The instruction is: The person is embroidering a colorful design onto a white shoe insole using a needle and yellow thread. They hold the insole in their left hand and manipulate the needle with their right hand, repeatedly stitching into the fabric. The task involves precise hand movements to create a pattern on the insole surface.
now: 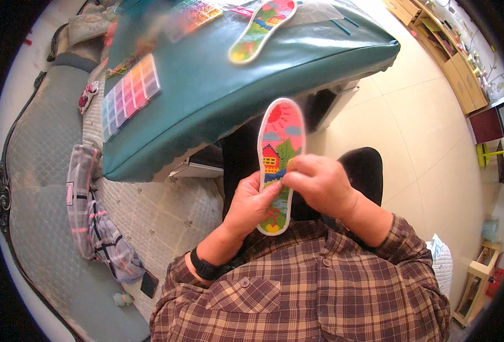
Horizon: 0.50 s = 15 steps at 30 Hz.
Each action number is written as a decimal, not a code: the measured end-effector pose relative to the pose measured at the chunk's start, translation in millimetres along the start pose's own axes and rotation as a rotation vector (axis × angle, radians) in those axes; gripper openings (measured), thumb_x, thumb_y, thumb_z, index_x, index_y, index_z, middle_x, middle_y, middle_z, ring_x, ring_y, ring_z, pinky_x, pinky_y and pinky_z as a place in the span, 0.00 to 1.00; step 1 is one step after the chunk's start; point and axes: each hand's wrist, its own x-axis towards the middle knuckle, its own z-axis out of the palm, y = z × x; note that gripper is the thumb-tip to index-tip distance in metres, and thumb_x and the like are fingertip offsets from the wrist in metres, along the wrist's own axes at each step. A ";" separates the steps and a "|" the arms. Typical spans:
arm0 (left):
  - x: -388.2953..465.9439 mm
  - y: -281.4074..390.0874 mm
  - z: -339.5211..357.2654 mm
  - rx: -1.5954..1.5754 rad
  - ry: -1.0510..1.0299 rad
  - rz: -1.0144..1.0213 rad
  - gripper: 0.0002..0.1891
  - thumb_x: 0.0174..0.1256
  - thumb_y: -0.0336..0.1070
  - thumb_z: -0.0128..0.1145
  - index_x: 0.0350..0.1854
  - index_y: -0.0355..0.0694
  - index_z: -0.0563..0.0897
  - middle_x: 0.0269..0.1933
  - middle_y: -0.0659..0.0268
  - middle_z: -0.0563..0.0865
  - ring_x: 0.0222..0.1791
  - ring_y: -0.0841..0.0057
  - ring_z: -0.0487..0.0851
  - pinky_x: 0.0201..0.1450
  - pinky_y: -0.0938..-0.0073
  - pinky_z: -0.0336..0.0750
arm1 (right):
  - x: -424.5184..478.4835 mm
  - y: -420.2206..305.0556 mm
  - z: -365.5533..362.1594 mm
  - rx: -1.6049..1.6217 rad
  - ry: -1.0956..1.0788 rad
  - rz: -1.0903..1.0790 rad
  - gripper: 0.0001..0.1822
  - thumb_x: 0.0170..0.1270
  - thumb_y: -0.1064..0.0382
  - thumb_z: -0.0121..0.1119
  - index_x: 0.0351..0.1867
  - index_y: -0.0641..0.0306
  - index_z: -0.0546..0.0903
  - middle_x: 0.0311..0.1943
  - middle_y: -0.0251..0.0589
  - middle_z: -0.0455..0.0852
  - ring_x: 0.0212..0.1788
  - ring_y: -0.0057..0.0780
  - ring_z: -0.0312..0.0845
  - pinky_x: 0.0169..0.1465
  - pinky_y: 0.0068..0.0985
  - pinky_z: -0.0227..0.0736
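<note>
An embroidered insole [282,145] with a white rim stands out in front of my body, its picture showing a red house, green hill, pink sky and sun. My left hand [248,204] grips its left edge, the thumb lying across the stitched face. At the insole's right side, the thumb and fingertips of my right hand [322,184] are pinched together against the stitching near its middle. Whether a needle or thread sits between them cannot be made out. A second insole [262,32] of matching design lies on the green-covered table [200,98].
On the table are a compartment box of coloured pieces [132,96], another such box [196,17], tangled threads [121,68], a clear sheet [316,13] and two thin teal sticks [345,26]. A sofa [46,141] with a plaid cloth [106,239] and a phone [150,285] is at left.
</note>
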 end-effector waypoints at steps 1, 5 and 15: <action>0.0 2.2 0.9 0.032 0.011 0.033 0.10 0.62 0.31 0.51 0.44 0.33 0.76 0.41 0.66 0.80 0.39 0.83 0.77 0.43 0.82 0.71 | 0.9 0.1 -0.6 -0.017 0.000 -0.058 0.05 0.46 0.65 0.56 0.26 0.58 0.74 0.27 0.34 0.76 0.30 0.33 0.76 0.30 0.25 0.72; -0.4 11.3 -1.0 0.041 0.118 0.170 0.09 0.62 0.29 0.50 0.43 0.33 0.76 0.38 0.68 0.81 0.35 0.86 0.77 0.39 0.84 0.71 | -8.5 -18.9 -15.6 0.822 0.036 0.327 0.05 0.60 0.66 0.50 0.26 0.60 0.71 0.24 0.38 0.78 0.24 0.28 0.77 0.26 0.22 0.71; -28.4 90.6 -72.0 0.984 0.939 1.026 0.08 0.60 0.29 0.51 0.39 0.32 0.76 0.34 0.61 0.81 0.31 0.78 0.78 0.36 0.78 0.71 | -135.7 90.9 -118.6 1.178 1.107 0.916 0.11 0.66 0.65 0.43 0.49 0.62 0.67 0.23 0.28 0.63 0.24 0.12 0.59 0.24 0.10 0.60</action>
